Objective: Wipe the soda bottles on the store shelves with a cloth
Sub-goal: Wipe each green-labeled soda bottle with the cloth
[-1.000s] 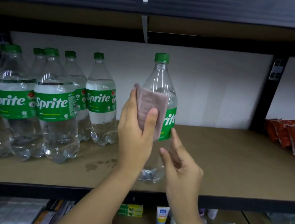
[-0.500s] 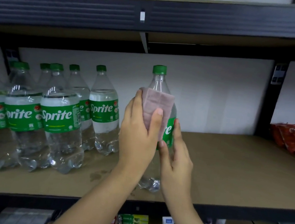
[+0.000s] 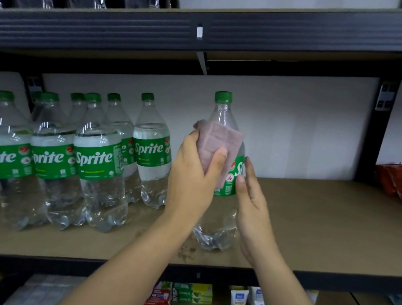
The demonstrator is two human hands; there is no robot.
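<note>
Bottle being wiped: one Sprite bottle stands upright on the middle shelf at centre frame, apart from the Sprite group at left.
Risk, tipping: the cloth presses high on the bottle's shoulder, so a hard sideways rub could, I judge, rock it off its base (it stands near the shelf's front edge, with a lower shelf of goods below).
Risk, slipping: the bracing hand does not wrap the bottle, so the bottle could turn or slide under the wipe.
Left hand: fingers and thumb curled round the pinkish cloth, pressing it against the bottle above the label.
Right hand: fingers straight and released, fingertips touching the label's right side, grasping nothing.
</note>
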